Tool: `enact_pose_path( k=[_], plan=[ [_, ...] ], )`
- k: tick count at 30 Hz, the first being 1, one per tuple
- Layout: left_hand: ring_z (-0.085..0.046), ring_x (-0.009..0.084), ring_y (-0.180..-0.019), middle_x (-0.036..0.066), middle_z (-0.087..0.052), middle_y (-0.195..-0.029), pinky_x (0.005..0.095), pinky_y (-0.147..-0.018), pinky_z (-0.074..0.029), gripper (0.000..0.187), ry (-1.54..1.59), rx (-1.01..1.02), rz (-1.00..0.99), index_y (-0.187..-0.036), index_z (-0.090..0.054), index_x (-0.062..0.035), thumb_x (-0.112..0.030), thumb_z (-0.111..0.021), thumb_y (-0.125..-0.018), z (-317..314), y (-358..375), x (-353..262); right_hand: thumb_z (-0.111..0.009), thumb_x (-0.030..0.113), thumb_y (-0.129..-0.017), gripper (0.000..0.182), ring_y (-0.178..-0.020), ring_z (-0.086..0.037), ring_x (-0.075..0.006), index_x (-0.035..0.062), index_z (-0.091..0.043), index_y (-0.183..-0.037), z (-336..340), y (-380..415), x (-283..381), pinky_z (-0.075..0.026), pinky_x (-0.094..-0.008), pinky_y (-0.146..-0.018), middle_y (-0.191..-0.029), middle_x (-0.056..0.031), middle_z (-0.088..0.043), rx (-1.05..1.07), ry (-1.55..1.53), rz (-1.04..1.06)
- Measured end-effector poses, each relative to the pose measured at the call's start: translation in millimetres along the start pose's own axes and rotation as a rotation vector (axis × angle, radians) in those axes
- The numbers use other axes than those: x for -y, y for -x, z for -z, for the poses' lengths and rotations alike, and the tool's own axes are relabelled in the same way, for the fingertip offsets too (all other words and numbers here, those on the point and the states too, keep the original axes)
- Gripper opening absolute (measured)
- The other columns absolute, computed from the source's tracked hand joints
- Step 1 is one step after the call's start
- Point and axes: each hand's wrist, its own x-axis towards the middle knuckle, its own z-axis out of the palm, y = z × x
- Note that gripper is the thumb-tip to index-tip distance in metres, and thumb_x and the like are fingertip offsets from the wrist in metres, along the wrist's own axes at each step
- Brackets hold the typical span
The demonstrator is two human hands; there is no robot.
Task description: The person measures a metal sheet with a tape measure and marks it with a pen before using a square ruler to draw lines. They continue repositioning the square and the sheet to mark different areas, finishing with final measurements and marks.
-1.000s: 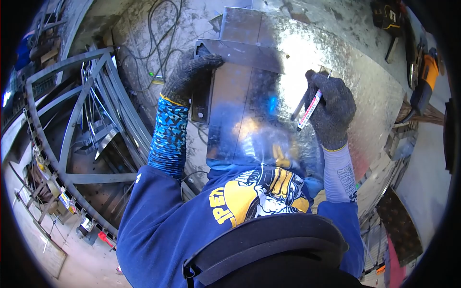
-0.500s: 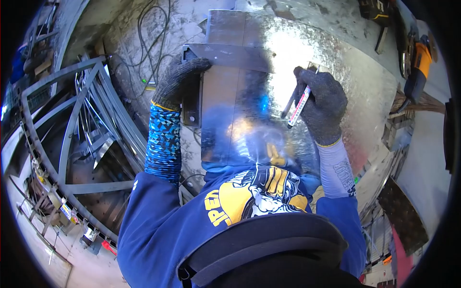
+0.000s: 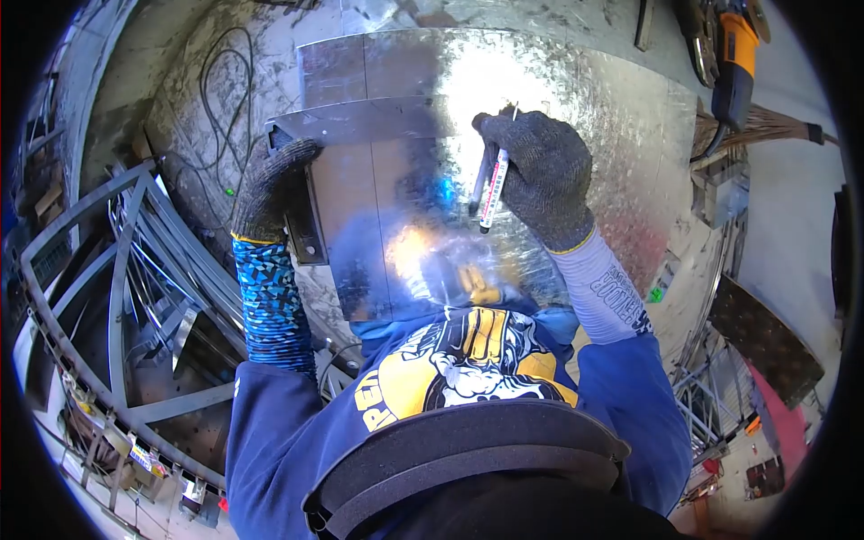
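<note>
A shiny metal sheet (image 3: 621, 117) lies in front of me, with a thin line running down its left part. My left hand (image 3: 270, 184), in a dark knit glove, is closed around the corner of a flat metal square (image 3: 369, 119) at the sheet's left edge. One leg of the square lies across the sheet, and the other runs down along the edge. My right hand (image 3: 544, 171), also gloved, is closed on a white marker pen (image 3: 494, 191) with red print. The pen is tilted above the sheet, its dark end toward me.
Bent metal frames and strips (image 3: 117, 270) lie to the left. A black cable (image 3: 216, 99) loops on the floor beyond them. At the upper right are an orange-and-black power tool (image 3: 738, 63) and a bundle of thin rods (image 3: 765, 126). A dark plate (image 3: 765, 342) lies at the right.
The whole view has shifted, so the sheet, square and both hands appear further left. Both hands keep hold of the same things, and the pen stays in nearly the same place over the sheet.
</note>
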Motion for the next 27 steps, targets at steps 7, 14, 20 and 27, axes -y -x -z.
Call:
enact_pose_path(
  k=[7,14,20,27],
  plan=[
    [-0.066,0.0167,-0.093,0.006,-0.072,-0.104,0.0313,-0.087,-0.052,0.035,-0.172,-0.032,-0.035,-0.116,-0.068,-0.0005,-0.013,-0.078,-0.085,-21,7,-19,-0.074,0.013,-0.078,0.029,-0.076,-0.068,-0.0256,0.0149,-0.074,-0.107,6,-4,8,-0.054,-0.0385,-0.069,-0.088,-0.0053,-0.07,0.047,-0.011,-0.069],
    [-0.068,0.0155,-0.087,0.006,-0.074,-0.098,0.0298,-0.08,-0.054,0.027,-0.319,-0.069,-0.044,-0.109,-0.071,-0.0009,-0.017,-0.077,-0.088,-33,9,-30,-0.072,0.01,-0.078,0.034,-0.068,-0.062,-0.0265,0.0221,-0.073,-0.111,5,-4,5,-0.048,-0.0401,-0.061,-0.08,-0.0039,-0.064,0.003,-0.042,-0.054],
    [-0.068,0.0154,-0.085,0.006,-0.074,-0.098,0.0295,-0.083,-0.054,0.031,-0.307,-0.005,-0.099,-0.113,-0.071,-0.0001,-0.015,-0.079,-0.087,-16,-2,-12,-0.076,0.002,-0.072,0.038,-0.073,-0.068,-0.0234,0.0178,-0.073,-0.106,-2,-6,8,-0.052,-0.0358,-0.063,-0.079,-0.0023,-0.067,-0.094,-0.175,-0.063],
    [-0.067,0.0147,-0.09,0.005,-0.074,-0.102,0.0308,-0.086,-0.054,0.033,-0.197,0.078,-0.115,-0.115,-0.071,0.0008,-0.018,-0.078,-0.089,-18,-9,-9,-0.079,0.005,-0.082,0.025,-0.071,-0.069,-0.0206,0.0109,-0.073,-0.105,4,-17,18,-0.054,-0.0319,-0.064,-0.082,-0.008,-0.069,-0.097,-0.302,-0.13]
  ],
)
